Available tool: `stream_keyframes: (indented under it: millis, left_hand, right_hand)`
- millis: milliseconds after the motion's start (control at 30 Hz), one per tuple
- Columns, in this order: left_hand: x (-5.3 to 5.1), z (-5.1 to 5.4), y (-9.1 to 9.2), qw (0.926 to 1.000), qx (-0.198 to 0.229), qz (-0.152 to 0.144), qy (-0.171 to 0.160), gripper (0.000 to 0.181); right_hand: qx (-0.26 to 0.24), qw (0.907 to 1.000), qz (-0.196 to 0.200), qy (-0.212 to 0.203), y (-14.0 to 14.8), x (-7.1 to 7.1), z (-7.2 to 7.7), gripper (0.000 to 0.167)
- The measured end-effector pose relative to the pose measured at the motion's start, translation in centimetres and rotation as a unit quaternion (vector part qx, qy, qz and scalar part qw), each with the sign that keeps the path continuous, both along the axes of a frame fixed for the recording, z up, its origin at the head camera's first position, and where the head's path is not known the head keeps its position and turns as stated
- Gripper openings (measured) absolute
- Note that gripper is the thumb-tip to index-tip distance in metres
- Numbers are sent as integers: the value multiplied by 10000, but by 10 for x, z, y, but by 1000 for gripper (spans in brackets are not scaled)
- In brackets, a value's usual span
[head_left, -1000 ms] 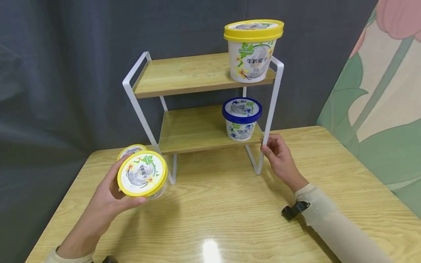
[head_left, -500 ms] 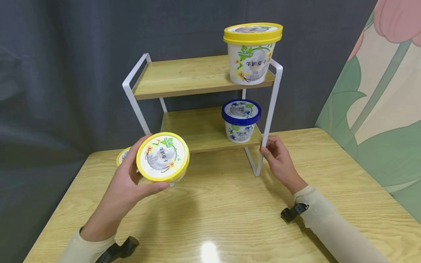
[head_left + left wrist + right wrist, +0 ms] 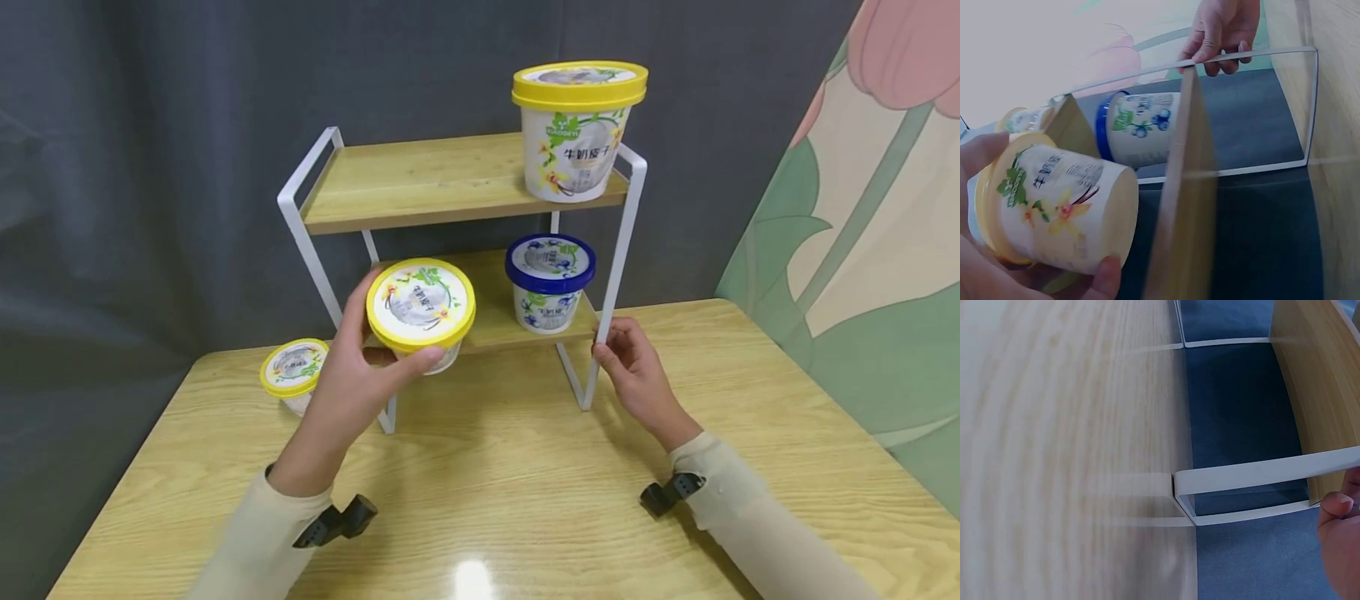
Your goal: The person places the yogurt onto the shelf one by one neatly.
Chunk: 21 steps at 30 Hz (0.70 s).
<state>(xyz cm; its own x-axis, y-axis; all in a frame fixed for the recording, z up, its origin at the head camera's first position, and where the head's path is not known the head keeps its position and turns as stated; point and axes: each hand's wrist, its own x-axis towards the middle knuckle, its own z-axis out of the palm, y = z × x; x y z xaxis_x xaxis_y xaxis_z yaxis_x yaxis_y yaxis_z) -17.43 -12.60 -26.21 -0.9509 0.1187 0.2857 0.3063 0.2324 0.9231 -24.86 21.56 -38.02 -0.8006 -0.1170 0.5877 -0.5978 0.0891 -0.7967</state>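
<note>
My left hand [image 3: 358,371] grips a white tub with a yellow lid [image 3: 422,302], its thumb on the near side. The tub is raised in front of the rack's lower shelf, at the left half. In the left wrist view, the tub [image 3: 1063,203] shows a printed yellow flower and leans over on its side. My right hand [image 3: 636,375] holds the right front leg of the two-tier rack [image 3: 613,250] at the lower board's corner, with fingers partly hidden behind the leg. To the right on the lower shelf stands a blue-lidded tub [image 3: 551,282].
A larger yellow-lidded tub [image 3: 579,133] stands at the right end of the upper shelf [image 3: 420,179]. Another yellow-lidded tub [image 3: 295,371] rests on the wooden table [image 3: 480,483], left of the rack. Behind is a dark curtain [image 3: 187,167].
My left hand has carried the tub up and to the right, from beside the rack's left leg to before the lower shelf. The right hand has stayed at the rack's leg.
</note>
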Motion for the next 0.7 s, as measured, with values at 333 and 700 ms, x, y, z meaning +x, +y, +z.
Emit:
stream_keyframes:
  millis: [333,700]
  left_hand:
    - [-22,-11,3,9998,181,11,-3,95]
    - [-32,-18,13,9990,434,31,59,97]
  right_hand:
    - [-76,9999,53,72,-4,1,2,18]
    - [-49,10000,-8,33,-1,1,0,17]
